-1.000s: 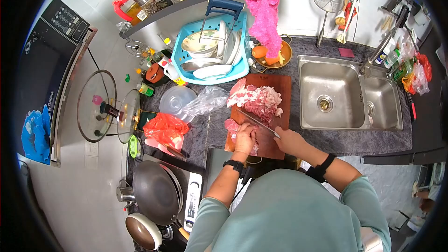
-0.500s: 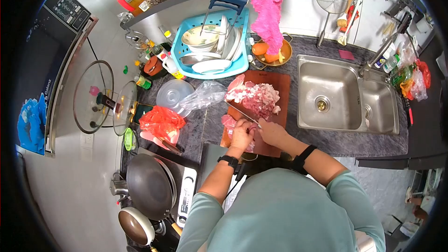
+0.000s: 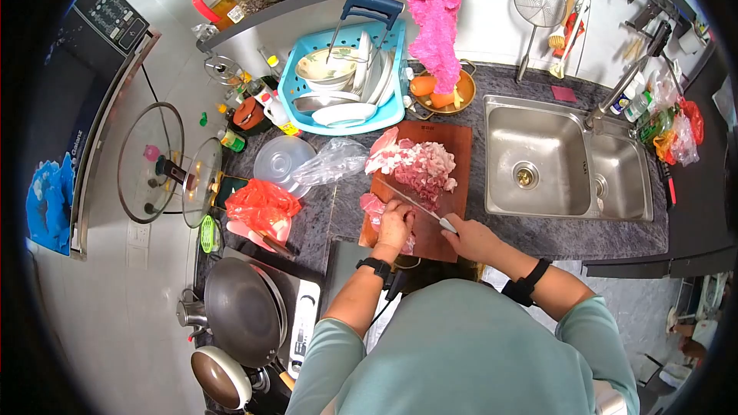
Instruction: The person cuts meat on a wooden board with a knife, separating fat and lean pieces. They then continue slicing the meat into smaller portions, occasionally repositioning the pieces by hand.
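My right hand (image 3: pixel 475 240) grips the pale handle of a kitchen knife (image 3: pixel 411 200), its blade slanting up and left across the brown cutting board (image 3: pixel 458 138). My left hand (image 3: pixel 396 224), fingers curled and closed, holds down a piece of raw meat (image 3: pixel 372 204) near the board's lower left edge. Part of that piece lies hidden under the hand. Beyond the blade is a heap of cut raw meat (image 3: pixel 423 165), pink with whitish fat. The blade lies between the heap and my left hand.
Right of the board is a double steel sink (image 3: pixel 503 200). Behind stand a blue dish rack (image 3: pixel 289 111) and a brass-coloured pan (image 3: pixel 470 86) with orange vegetables. Leftward lie a clear plastic bag (image 3: pixel 334 160), a plastic lid (image 3: pixel 270 155), a red bag (image 3: pixel 261 206) and a wok (image 3: pixel 242 311).
My right hand has drawn the knife right and toward me, away from my left hand. More of the handle shows. My left hand stays on the meat piece.
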The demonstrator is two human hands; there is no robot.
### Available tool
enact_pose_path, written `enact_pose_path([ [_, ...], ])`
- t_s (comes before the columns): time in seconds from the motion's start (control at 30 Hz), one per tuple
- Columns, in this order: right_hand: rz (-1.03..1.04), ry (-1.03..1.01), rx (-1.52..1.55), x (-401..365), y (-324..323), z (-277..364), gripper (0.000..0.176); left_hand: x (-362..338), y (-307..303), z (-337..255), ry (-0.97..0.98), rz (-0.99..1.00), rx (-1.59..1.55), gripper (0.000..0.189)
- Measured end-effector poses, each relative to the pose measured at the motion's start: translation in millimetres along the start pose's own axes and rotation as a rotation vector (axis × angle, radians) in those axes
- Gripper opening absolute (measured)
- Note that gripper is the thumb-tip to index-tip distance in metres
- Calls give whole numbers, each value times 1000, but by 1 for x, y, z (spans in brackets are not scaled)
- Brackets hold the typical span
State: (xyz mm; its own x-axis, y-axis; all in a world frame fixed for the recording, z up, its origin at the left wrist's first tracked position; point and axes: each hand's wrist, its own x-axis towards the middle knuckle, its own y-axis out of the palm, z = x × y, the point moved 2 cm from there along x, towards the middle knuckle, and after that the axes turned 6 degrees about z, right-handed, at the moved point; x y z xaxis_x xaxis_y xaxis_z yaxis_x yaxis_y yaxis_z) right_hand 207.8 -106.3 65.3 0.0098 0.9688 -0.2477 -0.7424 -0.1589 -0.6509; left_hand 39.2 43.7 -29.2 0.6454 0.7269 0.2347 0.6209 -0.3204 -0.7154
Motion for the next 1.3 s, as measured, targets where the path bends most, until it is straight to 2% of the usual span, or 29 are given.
enact_pose_path([
  [0.13,44,35,-12,-1,5,4,28,2,-2,-4,-43,6,-1,17],
  [0.4,-30,15,-60,87,39,-7,30,-2,1,3,5,-1,-30,15],
  [0.5,-101,-25,-3,86,37,-23,30,-5,0,3,8,-24,-50,13],
  [0.77,-6,48,-62,8,4,6,28,-2,-2,2,21,3,-15,14],
  [0.87,48,57,-60,4,5,10,28,-2,-2,0,14,-16,-9,15],
  [1.17,41,41,-57,97,37,8,30,-6,0,5,41,7,30,16],
  [1.3,1,9,-13,72,30,-7,29,-9,-4,7,57,-15,-12,18],
])
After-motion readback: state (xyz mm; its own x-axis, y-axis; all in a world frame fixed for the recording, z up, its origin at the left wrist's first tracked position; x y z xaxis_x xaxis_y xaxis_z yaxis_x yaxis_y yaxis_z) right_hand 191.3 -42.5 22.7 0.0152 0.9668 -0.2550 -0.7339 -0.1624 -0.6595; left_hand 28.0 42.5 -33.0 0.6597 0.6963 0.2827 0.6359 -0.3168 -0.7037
